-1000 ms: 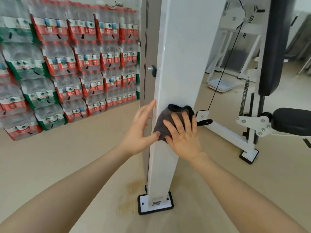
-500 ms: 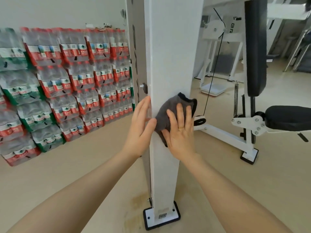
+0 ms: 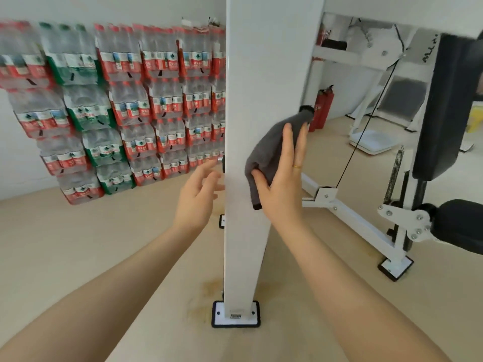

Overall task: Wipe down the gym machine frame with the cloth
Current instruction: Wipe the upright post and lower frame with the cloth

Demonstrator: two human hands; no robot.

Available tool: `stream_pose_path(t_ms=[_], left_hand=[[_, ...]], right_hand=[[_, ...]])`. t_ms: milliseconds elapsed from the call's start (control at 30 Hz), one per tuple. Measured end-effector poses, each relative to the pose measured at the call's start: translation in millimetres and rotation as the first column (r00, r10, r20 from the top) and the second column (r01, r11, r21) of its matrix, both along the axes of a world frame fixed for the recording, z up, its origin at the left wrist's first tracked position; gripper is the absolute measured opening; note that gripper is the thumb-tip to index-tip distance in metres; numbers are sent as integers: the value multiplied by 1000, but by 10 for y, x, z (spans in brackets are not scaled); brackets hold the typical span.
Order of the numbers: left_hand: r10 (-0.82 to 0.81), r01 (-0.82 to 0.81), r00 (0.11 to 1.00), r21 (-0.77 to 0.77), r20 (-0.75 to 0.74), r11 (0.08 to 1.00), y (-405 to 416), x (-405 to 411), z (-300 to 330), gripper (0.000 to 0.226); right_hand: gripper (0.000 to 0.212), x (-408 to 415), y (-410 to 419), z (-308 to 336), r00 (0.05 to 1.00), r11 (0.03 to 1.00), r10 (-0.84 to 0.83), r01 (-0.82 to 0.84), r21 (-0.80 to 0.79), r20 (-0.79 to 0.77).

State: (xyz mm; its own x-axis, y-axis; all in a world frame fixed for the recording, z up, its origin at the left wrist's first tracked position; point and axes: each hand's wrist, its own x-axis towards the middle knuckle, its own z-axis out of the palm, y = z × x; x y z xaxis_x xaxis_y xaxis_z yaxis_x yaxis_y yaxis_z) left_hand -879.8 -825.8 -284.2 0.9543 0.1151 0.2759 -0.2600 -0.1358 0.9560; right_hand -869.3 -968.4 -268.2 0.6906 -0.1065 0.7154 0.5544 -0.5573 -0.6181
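Note:
The gym machine's white upright post [image 3: 251,87] rises in the middle of the view from a bolted foot plate [image 3: 235,313] on the floor. A dark grey cloth [image 3: 266,150] lies flat against the post's right face. My right hand [image 3: 283,178] presses the cloth to the post with straight fingers, thumb lying on the cloth's lower part. Just beside the post's left edge is my left hand [image 3: 198,194], fingers loosely spread and blurred, holding nothing. Whether it touches the post I cannot tell.
Stacked packs of bottled water [image 3: 117,113] line the left wall. Right of the post are a low white frame bar [image 3: 352,220], a black cable [image 3: 366,121], a spring [image 3: 393,176], a black back pad [image 3: 444,105] and a seat pad [image 3: 460,223]. A red fire extinguisher [image 3: 322,108] stands behind.
My right hand has slid the cloth up the post. My left hand has come off the post's side and now hovers by its left edge. The view has tilted upward.

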Motion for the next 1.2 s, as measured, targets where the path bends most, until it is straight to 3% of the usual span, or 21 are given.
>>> stream_pose_path(t_ms=[133,267,367,433,533,700,833,1000,1200], left_hand=[[103,-104,994,-59,-21,993,-51,-65,923,30],[22,-20,999,76,-26,997,-118,-171,1625,40],[-23,34,998,173,-67,984,-142,-226,1982,44],[-31,52,991,156,-130,986,-160,-255,2209,47],[-15,44,985,166,-171,985,-216,-309,2578,49],[16,-11,999,139,-32,990,-342,-298,3283,48],[67,-71,996,83,51,994,-442,-251,3620,50],[191,-189,980,47,-61,981,-616,-282,3639,56],[252,-255,957,1,-143,967,-674,-250,3811,41]], right_hand=[[91,-59,-40,699,980,978,113,-80,195,-165],[94,-114,-9,1035,929,952,107,8,307,-355],[83,-208,38,1097,840,859,253,33,511,-481],[74,-220,52,1318,835,872,213,71,483,-507],[71,-138,50,1911,898,923,103,74,377,-429],[78,-24,-23,3007,964,969,41,25,246,-261],[92,-164,-5,3175,931,999,-22,32,22,-365],[96,-290,-126,2920,874,965,256,-206,162,-413],[64,-61,-174,3536,923,911,329,-254,326,-199]])
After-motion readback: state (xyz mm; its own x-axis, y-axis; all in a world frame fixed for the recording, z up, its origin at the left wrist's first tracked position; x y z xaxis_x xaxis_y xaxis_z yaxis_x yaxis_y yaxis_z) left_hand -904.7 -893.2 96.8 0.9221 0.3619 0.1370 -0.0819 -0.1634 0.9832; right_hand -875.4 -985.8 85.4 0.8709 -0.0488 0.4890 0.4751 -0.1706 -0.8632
